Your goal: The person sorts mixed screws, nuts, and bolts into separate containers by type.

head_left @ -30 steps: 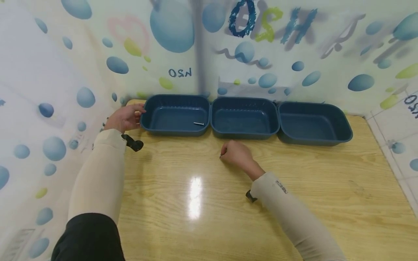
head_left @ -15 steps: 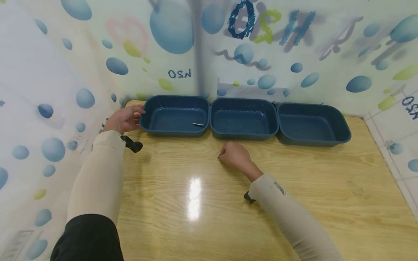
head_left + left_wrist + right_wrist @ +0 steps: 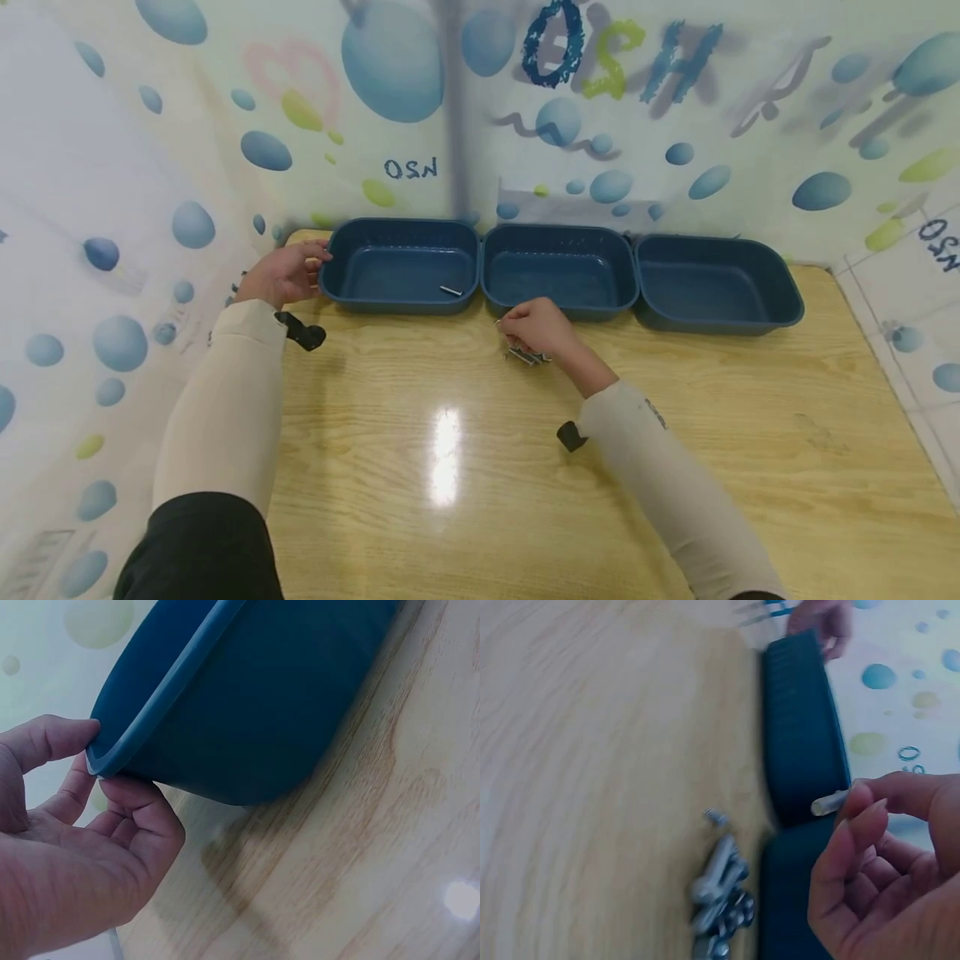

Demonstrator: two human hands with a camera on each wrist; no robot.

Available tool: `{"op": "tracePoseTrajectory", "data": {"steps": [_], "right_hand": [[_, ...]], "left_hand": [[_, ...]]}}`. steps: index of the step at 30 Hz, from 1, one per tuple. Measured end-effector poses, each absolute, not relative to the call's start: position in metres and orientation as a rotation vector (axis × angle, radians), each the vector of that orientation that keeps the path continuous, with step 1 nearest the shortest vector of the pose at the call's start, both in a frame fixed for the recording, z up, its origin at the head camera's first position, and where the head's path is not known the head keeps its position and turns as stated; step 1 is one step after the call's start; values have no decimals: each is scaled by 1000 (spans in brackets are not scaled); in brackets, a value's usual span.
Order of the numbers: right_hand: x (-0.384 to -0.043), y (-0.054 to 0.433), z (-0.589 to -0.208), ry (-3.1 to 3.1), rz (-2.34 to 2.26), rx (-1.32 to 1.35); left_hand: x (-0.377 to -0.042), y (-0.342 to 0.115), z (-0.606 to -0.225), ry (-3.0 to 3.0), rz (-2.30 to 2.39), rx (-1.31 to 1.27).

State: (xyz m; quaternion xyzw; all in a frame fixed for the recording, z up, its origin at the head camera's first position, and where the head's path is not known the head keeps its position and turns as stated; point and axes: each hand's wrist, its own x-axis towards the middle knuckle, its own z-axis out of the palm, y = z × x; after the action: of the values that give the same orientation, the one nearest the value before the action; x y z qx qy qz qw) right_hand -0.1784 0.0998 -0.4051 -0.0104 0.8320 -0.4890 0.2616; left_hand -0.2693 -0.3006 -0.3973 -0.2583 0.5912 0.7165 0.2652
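My left hand [image 3: 281, 273] grips the left end of the left blue bin [image 3: 397, 307], thumb inside the rim and fingers beneath it in the left wrist view. A small silver bolt [image 3: 451, 291] lies in that bin, near its front right corner. My right hand [image 3: 543, 327] is raised at the front edge of the middle blue bin [image 3: 600, 314]. Between its thumb and fingertips it pinches another silver bolt [image 3: 829, 802], one blunt end sticking out. Below this hand a small pile of metal bolts [image 3: 724, 892] rests on the table, partly hidden by the hand in the head view.
The third blue bin [image 3: 720, 327] stands at the right of the row, close against the middle one. A patterned wall covering [image 3: 480, 183] rises right behind the bins. The wooden table [image 3: 360, 467] stretches toward me, with a bright light reflection on it.
My right hand has lifted off the table toward the middle bin with a bolt, uncovering the pile. The bolt in the left bin lies at a different slant. My left hand stays put.
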Motion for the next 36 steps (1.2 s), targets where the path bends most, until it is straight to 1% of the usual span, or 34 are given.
{"op": "tracePoseTrajectory", "data": {"steps": [8, 18, 25, 36], "right_hand": [[-193, 92, -388, 1933, -1712, 86], [-213, 75, -377, 1633, -1942, 200], [-221, 61, -378, 1536, -2001, 226], [-228, 33, -383, 1617, -1985, 269]], "left_hand": [[-268, -302, -397, 1605, 1940, -693], [-269, -303, -394, 1586, 1950, -665], [-269, -304, -398, 1595, 1951, -673], [-267, -300, -397, 1595, 1956, -694]]}}
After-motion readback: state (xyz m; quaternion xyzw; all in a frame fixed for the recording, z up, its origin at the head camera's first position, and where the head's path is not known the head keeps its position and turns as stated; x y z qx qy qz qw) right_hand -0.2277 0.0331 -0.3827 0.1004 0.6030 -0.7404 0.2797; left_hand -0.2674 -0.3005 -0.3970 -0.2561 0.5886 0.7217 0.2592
